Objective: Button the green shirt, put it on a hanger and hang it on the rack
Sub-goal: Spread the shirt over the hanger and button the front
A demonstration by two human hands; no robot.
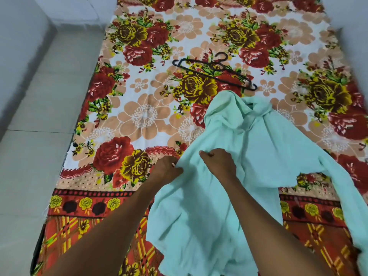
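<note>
A pale mint-green cotton shirt (245, 156) lies rumpled across a bed covered with a red, yellow and peach floral bedsheet (143, 108). The left hand (166, 170) and the right hand (219, 162) each pinch the shirt's fabric near its left edge, close together. A black plastic hanger (214, 73) lies flat on the bedsheet just beyond the shirt. Pale floor tiles (33, 156) run along the bed's left side.

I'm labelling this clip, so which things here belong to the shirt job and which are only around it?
Job: green shirt, pinched by left hand and right hand; black hanger.
Around: floral bedsheet, tiled floor.
</note>
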